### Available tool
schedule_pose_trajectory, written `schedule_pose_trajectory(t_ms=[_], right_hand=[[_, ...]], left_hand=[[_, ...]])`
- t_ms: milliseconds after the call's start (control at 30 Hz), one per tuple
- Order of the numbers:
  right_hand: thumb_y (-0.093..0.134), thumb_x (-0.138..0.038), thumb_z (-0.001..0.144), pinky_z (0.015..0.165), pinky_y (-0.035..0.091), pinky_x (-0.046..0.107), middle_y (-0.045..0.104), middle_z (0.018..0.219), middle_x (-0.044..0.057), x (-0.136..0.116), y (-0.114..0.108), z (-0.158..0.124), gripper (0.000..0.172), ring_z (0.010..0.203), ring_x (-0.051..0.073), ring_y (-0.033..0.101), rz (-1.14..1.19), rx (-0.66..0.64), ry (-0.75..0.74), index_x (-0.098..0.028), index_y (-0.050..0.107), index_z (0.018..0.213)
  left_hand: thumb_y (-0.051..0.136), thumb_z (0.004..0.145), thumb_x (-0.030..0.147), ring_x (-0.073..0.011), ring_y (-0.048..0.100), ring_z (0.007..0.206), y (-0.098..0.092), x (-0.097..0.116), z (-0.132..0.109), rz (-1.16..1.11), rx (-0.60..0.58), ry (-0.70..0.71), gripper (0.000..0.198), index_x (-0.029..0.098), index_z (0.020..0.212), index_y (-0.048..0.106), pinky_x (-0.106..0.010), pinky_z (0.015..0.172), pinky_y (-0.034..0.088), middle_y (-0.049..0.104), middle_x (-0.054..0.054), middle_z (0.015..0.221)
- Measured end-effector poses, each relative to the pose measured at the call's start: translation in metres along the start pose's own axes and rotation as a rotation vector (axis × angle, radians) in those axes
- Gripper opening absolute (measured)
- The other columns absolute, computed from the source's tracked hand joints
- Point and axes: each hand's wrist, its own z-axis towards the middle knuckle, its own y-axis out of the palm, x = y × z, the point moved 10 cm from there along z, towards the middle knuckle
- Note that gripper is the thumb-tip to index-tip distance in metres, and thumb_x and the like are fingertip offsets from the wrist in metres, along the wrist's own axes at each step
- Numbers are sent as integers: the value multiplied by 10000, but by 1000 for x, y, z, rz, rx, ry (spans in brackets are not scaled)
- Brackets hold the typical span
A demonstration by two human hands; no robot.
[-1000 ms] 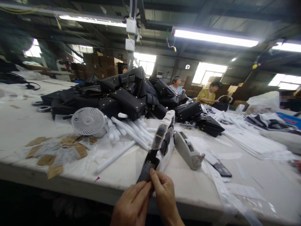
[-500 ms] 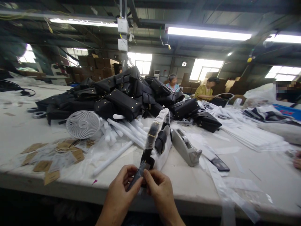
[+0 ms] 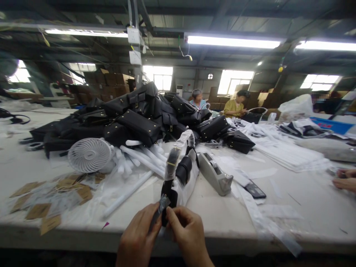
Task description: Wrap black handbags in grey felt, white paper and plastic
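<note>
In a hall (image 3: 167, 22) with 3 lit tube lamps (image 3: 233, 42), a white table (image 3: 236, 211) carries a heap of black handbags (image 3: 133, 129). Near its front edge stands 1 partly wrapped handbag (image 3: 183, 170), between a fan (image 3: 89, 155) and a tape dispenser (image 3: 214, 174). The left hand (image 3: 140, 228) clamps a dark strap (image 3: 155, 219); the right hand's (image 3: 186, 230) grip is hidden.

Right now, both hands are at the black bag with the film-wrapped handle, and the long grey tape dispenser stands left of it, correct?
Not left: the head view shows the long grey tape dispenser right of the black bag. The left hand and right hand are indeed at the bag.
</note>
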Motion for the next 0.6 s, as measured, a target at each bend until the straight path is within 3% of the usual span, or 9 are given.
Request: schedule_pose_trajectory(t_ms=[133, 200, 300, 500, 600], right_hand=[[597, -286, 932, 636, 535, 204, 736, 786, 49, -38, -9, -11, 183, 671, 156, 679, -145, 71, -368, -199, 758, 945], [580, -211, 938, 723, 561, 207, 756, 895, 63, -47, -9, -13, 206, 767, 167, 715, -173, 71, -483, -215, 749, 1056], [552, -168, 944, 768, 572, 214, 761, 942, 89, -46, -4, -13, 259, 818, 180, 732, -227, 60, -548, -193, 727, 1134], [509, -194, 940, 642, 570, 245, 738, 807, 109, -39, 12, -22, 295, 688, 206, 721, -380, 15, -572, -140, 714, 1145], [553, -193, 926, 620, 552, 219, 744, 806, 77, -49, -4, -29, 241, 673, 182, 713, -389, 9, -642, -182, 723, 1097]], left_hand=[[397, 1028, 327, -140, 732, 825, -1, 5, -3, 80, 28, 89, 287, 161, 1090, 622, -197, 804, 537, 753, -43, 948], [403, 1028, 302, -143, 733, 821, 2, 4, -7, 117, 28, 135, 282, 143, 1103, 623, -200, 811, 538, 759, -50, 958], [410, 1021, 222, -149, 733, 868, 10, 4, -16, 202, -9, 232, 264, 151, 1156, 626, -212, 843, 536, 759, -43, 1034], [416, 1008, 208, -153, 738, 853, 20, -4, -31, 257, -74, 275, 301, 140, 1214, 626, -209, 771, 560, 744, -43, 1116], [427, 985, 167, -144, 740, 817, 18, -8, -35, 212, -34, 219, 324, 229, 1215, 646, -191, 731, 569, 747, 9, 1105]])
